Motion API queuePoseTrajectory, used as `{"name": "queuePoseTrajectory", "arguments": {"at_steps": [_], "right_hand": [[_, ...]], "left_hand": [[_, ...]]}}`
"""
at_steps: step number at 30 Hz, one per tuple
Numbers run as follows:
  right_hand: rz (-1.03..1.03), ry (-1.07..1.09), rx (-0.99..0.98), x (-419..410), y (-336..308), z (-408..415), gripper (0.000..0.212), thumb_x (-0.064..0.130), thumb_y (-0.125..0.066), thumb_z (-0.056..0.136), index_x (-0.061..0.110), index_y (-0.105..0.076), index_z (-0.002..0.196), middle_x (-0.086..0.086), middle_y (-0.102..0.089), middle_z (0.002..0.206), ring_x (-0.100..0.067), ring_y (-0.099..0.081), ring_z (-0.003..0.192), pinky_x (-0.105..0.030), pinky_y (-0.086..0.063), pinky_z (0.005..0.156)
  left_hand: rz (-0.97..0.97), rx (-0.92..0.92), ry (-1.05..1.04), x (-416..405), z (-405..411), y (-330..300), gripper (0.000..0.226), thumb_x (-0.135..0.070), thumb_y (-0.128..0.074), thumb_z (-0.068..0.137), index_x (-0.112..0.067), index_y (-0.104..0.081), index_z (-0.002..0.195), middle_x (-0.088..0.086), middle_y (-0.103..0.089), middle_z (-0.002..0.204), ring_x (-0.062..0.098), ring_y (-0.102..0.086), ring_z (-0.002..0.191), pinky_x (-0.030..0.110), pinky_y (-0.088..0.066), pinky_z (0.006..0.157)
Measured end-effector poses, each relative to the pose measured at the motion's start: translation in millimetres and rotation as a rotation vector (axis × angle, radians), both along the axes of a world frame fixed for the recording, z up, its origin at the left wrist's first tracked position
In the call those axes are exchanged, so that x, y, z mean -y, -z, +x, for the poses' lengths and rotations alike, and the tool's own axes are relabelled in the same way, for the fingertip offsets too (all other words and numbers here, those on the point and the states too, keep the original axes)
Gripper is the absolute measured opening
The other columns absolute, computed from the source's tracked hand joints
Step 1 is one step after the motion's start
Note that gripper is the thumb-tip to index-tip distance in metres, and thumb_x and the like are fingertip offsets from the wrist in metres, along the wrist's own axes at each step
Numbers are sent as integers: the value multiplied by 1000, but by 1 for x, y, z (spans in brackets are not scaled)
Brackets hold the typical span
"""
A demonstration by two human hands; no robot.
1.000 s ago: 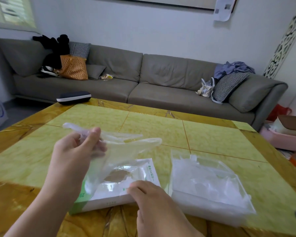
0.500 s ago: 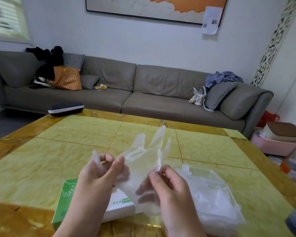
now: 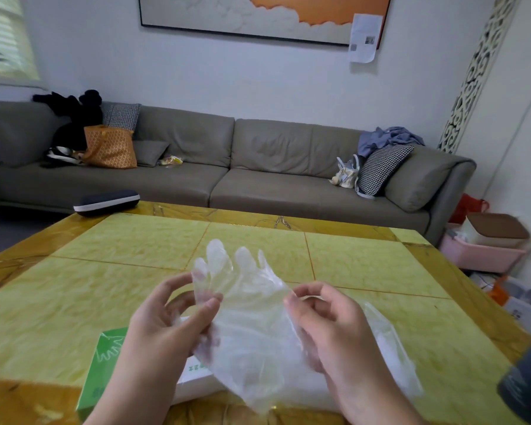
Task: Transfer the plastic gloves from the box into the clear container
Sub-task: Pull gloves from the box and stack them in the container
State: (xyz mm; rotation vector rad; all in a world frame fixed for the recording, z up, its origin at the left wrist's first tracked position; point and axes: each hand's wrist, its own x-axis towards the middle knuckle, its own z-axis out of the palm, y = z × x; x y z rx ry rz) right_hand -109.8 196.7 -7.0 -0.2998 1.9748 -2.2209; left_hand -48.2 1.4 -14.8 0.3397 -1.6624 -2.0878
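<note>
Above the yellow table [image 3: 365, 259] I see one clear plastic glove [image 3: 252, 317] held up between both hands, its fingers pointing upward. My left hand [image 3: 166, 323] pinches the glove's left edge between thumb and fingertips; my right hand [image 3: 328, 326] pinches the right edge the same way. Beneath the left wrist lies the green and white box [image 3: 105, 363], flat on the table. Just right of it, mostly hidden behind the glove and right hand, sits the clear container [image 3: 390, 348] with crumpled plastic inside.
</note>
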Motion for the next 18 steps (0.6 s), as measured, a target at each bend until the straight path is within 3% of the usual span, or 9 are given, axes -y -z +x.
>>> {"name": "queuePoseTrajectory", "arguments": {"at_steps": [3,5,8,11,14,16,18], "right_hand": [[-143,-91,195,-5,-4,0,41,27,-92,77,-2,-73,100,-16,-64,75,-25,-54,50,-29,-42,45],[-143,-156,255,-7,-5,4,34,21,-84,86,-7,-73,101,-25,-71,86,-33,-70,64,-35,-54,54],[-127,-11,211,-14,-3,0,8,4,-68,98,-2,-69,93,-19,-66,73,-27,-64,55,-33,-53,46],[-21,147,132,-36,-5,-15,12,7,-66,101,5,-66,89,-6,-58,61,-15,-47,45,-24,-37,38],[62,194,109,-68,-6,-33,15,11,-67,101,9,-66,86,1,-50,54,-10,-36,42,-20,-23,40],[130,204,103,-88,-3,-45,17,14,-71,99,7,-69,85,-4,-59,60,-17,-48,49,-28,-35,49],[230,203,100,-103,1,-53,16,19,-75,96,6,-73,87,-12,-67,74,-24,-58,65,-37,-42,63]], "left_hand": [[-38,-73,-84,-12,2,-3,46,-4,-76,82,-25,-63,121,10,-76,100,34,-70,62,38,-61,54],[-48,-123,-72,-21,1,-4,52,-2,-76,82,-28,-60,124,11,-75,99,33,-68,59,36,-61,53],[-12,-170,-49,-30,1,-5,53,1,-74,82,-28,-61,125,12,-64,85,35,-63,54,39,-59,50],[52,-182,-68,-31,-2,-7,50,4,-71,84,-24,-63,124,9,-50,76,28,-52,54,37,-54,48],[44,-176,-60,-34,-1,-10,44,4,-70,86,-23,-64,121,7,-50,73,23,-48,55,35,-47,47],[-84,-217,-58,-44,5,-17,38,3,-70,87,-22,-65,115,8,-51,73,21,-51,55,33,-47,49],[-333,-325,-35,-62,6,-26,31,2,-73,89,-23,-67,106,6,-54,74,19,-55,60,26,-49,56]]}}
